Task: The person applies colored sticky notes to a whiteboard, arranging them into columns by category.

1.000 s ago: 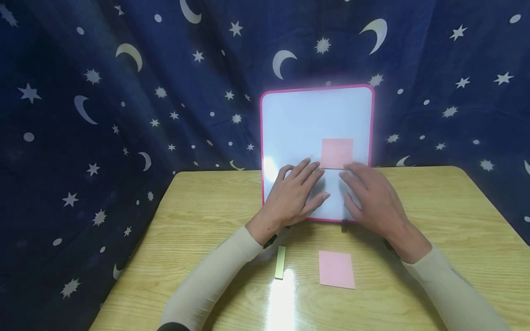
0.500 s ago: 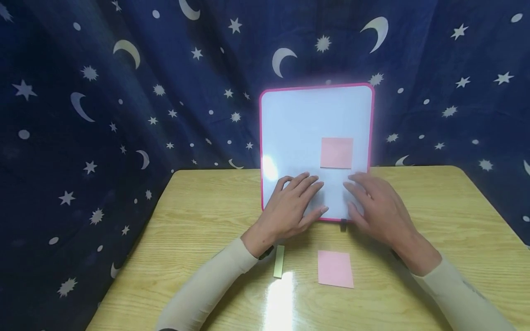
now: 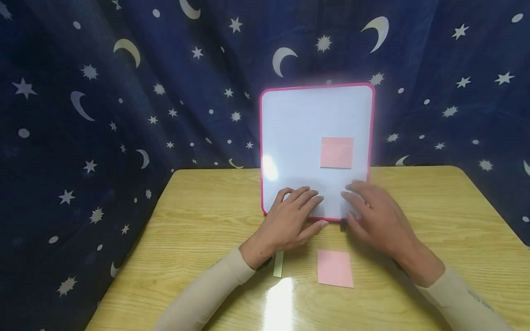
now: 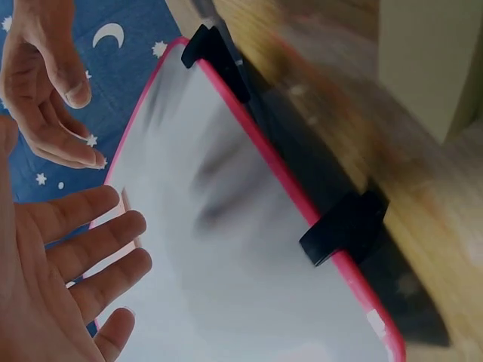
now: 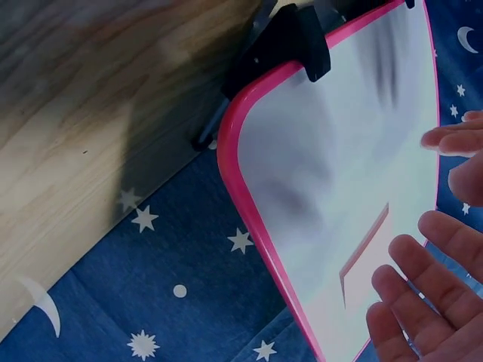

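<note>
A white board [image 3: 298,124] with a pink rim stands upright on the table, and a pink square note [image 3: 337,152] clings to its right half. In front of the board's lower left part, the left hand [image 3: 287,223] hangs palm toward the board, fingers spread and holding nothing. The right hand [image 3: 381,218] is at the lower right corner, fingers loosely bent, also holding nothing. Both wrist views show a gap between fingers and board. A second pink note [image 3: 335,269] lies on the table below the hands. A narrow yellow-green strip [image 3: 279,264] lies partly under the left wrist.
Black clips [image 4: 347,226] of a stand grip the board's lower rim in the left wrist view; one clip [image 5: 290,45] also shows in the right wrist view. A dark blue curtain [image 3: 207,69] with moons and stars hangs behind the wooden table [image 3: 198,207].
Both hands have moved down the board, away from the pink note on it. The right hand has also shifted slightly to the right. The notes and the strip have stayed in place.
</note>
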Motion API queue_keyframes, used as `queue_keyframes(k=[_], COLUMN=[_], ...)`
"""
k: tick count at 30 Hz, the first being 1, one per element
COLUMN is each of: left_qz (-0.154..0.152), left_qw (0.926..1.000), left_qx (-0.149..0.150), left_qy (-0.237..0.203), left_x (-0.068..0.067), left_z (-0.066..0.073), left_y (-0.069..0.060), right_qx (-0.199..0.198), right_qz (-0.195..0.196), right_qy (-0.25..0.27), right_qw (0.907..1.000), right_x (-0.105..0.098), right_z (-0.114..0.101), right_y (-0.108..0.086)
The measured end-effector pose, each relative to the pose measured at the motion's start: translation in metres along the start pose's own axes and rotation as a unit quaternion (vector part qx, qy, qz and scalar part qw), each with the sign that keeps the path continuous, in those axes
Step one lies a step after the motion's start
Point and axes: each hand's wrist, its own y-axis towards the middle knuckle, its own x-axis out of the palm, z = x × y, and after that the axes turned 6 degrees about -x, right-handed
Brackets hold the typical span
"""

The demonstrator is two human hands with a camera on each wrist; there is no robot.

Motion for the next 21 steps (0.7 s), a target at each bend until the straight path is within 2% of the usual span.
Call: queue_keyframes(k=[6, 12, 21], left_qz=[-0.007, -0.021, -0.039], left_qw=[0.9999, 0.9997, 0.9988], left_qx=[0.002, 0.015, 0.027], left_qy=[0.011, -0.003, -0.010], left_x=[0.001, 0.002, 0.007], left_z=[0.004, 0.009, 0.015], left_y=[-0.005, -0.011, -0.018], right_qx=[-0.005, -0.020, -0.016], right_qz=[-0.005, -0.003, -0.010], right_qy=[0.006, 0.008, 0.010], right_qw=[1.0000, 0.9998, 0.9998], right_x=[-0.001, 0.000, 0.000], right_z=[-0.004, -0.009, -0.016], right_y=[-0.002, -0.006, -0.013])
